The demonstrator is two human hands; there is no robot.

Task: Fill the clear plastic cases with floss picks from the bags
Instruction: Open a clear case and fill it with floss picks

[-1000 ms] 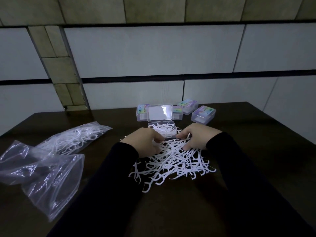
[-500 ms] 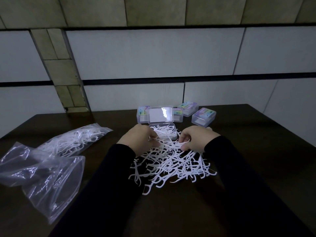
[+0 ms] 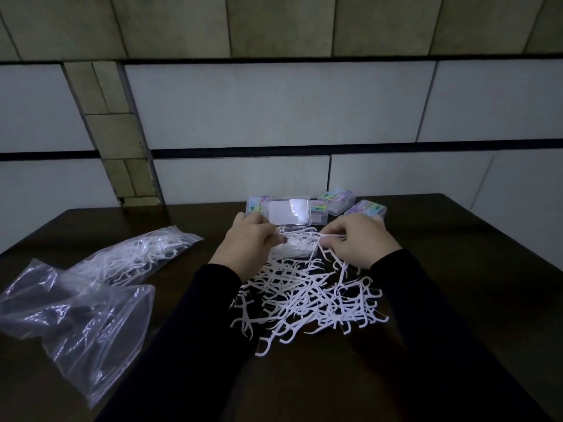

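Our left hand [image 3: 248, 245] and right hand [image 3: 358, 243] pinch picks [image 3: 304, 295] over the open case [image 3: 297, 249] at twelve o'clock. We should lay them flat, all one way.

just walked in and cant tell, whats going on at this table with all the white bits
A person is packing floss picks into small clear cases. Both hands, the left hand and right hand, pinch picks over the open case, which already holds some. A loose pile of floss picks lies on the dark table in front. Closed cases sit behind it. To the left are a bag with picks and an emptier bag.
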